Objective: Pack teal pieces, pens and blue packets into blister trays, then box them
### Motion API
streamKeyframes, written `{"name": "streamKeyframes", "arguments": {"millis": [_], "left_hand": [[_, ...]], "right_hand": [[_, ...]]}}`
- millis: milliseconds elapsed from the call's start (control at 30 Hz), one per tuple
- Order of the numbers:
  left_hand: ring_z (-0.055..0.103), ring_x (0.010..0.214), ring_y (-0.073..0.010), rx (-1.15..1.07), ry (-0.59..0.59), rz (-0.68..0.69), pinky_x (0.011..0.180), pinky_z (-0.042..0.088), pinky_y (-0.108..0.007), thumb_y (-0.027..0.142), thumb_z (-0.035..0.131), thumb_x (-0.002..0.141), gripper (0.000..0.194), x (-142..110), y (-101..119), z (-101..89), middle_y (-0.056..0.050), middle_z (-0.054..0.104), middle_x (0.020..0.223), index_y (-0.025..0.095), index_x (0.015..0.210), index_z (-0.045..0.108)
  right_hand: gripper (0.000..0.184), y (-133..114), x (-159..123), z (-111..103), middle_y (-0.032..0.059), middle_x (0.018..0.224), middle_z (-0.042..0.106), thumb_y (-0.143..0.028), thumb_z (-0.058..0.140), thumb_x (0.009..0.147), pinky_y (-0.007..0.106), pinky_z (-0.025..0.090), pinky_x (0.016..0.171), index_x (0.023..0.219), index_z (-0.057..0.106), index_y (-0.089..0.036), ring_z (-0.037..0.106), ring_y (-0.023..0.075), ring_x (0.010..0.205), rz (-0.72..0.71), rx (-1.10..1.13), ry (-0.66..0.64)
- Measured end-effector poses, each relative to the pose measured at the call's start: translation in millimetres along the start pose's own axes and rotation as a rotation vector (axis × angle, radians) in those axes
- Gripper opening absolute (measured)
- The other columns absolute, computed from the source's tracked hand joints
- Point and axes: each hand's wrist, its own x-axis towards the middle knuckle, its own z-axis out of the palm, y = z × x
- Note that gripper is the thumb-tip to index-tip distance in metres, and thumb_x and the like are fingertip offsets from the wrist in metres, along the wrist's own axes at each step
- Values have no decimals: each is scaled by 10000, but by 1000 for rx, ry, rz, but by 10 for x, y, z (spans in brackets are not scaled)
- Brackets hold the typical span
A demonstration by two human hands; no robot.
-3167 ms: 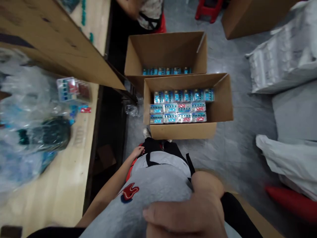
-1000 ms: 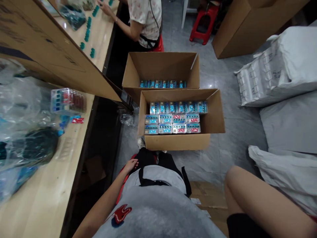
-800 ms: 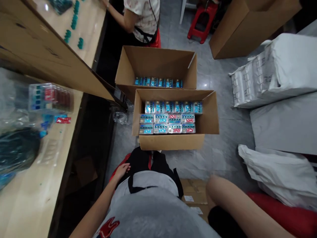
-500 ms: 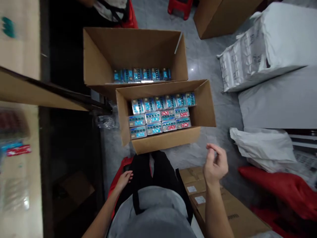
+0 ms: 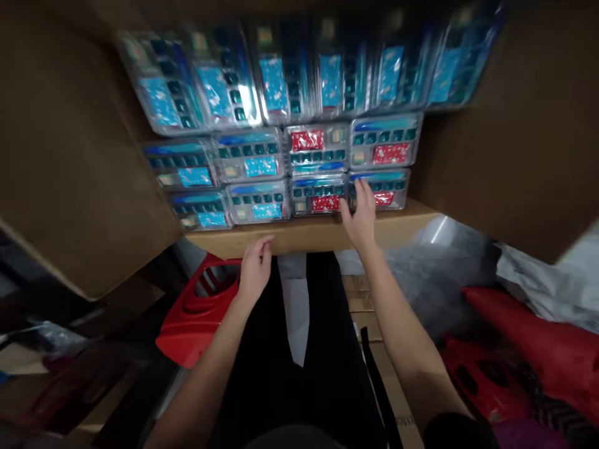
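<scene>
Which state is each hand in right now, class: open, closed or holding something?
Left hand: open, fingers loosely curled by the carton, nothing seen held.
Right hand: open over the lower-right clear case; whether it touches cannot be told.

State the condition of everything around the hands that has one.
Cardboard carton: open, partly filled, with room to the right of the nearer cases.
Far row of clear plastic cases: six, seemingly shut, turned crosswise to the nearer ones.
Nearer cases: two rows of four, seemingly shut.
Left hand: empty, loosely bent, at the carton's near edge.
Right hand: open over the front right case; contact unclear.
</scene>
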Motion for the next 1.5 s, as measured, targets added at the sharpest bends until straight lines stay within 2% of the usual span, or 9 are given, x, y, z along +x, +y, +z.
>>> {"name": "streamKeyframes", "arguments": {"millis": [100, 167, 367, 600, 933, 1200, 1333, 1433, 1500], "left_hand": [[415, 1339, -230, 184, 113, 358, 1171, 237, -405, 201, 423, 913, 346, 340, 380, 438, -101, 551, 1368, 170, 1203, 610], [292, 1425, -265, 321, 204, 493, 1192, 149, -453, 208, 429, 911, 406, 521, 578, 627, -129, 430, 1482, 145, 1292, 555], [-34, 1489, -322, 447, 420, 291, 1186, -48, -501, 393, 510, 900, 740, 961, 753, 658, -244, 118, 1587, 6, 1476, 253], [-71, 1487, -282, 433, 543, 232, 1182, -74, -484, 454, 435, 931, 734, 1280, 702, 657, -209, 83, 1601, 34, 1494, 220], [-31, 1489, -296, 381, 527, 212, 1184, -76, -484, 403, 457, 921, 711, 1271, 710, 687, -228, 112, 1589, 23, 1484, 247], [-1, 1485, -337, 340, 513, 252, 1177, -70, -519, 422, 464, 911, 734, 1256, 701, 696, -267, 125, 1574, -3, 1474, 260], [40, 1481, -359, 379, 492, 264, 1180, -23, -547, 457, 490, 890, 782, 1254, 726, 658, -280, 121, 1571, 3, 1478, 247], [48, 1484, -346, 390, 485, 312, 1180, 6, -564, 449, 469, 900, 758, 1057, 694, 596, -269, 118, 1577, 25, 1484, 236], [3, 1486, -335, 457, 386, 289, 1179, 5, -580, 408, 419, 924, 720, 743, 590, 531, -256, 79, 1586, 26, 1494, 198]], "right_hand": [[652, 105, 214, 165, 156, 1563, 277, -518, 397, 933, 553, 179, 1174, 1466, 324, -149, 190, 300, 1471, -149, -133, -154], [646, 123, 270, 220, 154, 1575, 251, -531, 371, 945, 588, 112, 1171, 1469, 325, -156, 157, 317, 1478, -211, -174, -227], [602, 24, 408, 285, 151, 1557, 300, -511, 368, 950, 637, 36, 1163, 1445, 379, -170, 187, 345, 1467, -239, -155, -237], [543, -157, 650, 511, 89, 1587, 255, -417, 362, 972, 616, 25, 1180, 1476, 323, -220, 163, 305, 1481, -361, -125, -292], [559, -183, 607, 514, 91, 1596, 217, -413, 352, 968, 577, 27, 1195, 1492, 300, -227, 153, 276, 1487, -354, -230, -339], [614, 104, 616, 297, 198, 1561, 267, -493, 301, 971, 636, 75, 1152, 1473, 339, -141, 168, 337, 1474, -128, -337, -48], [618, 240, 663, 282, 211, 1573, 220, -462, 293, 981, 634, 88, 1144, 1490, 292, -110, 128, 342, 1478, -102, -393, -51], [625, 182, 617, 218, 217, 1582, 181, -455, 338, 973, 640, 104, 1136, 1493, 283, -113, 109, 356, 1479, -117, -415, -62], [620, 95, 520, 123, 222, 1584, 168, -442, 379, 963, 651, 111, 1130, 1485, 304, -115, 112, 365, 1476, -164, -408, -88]]}}
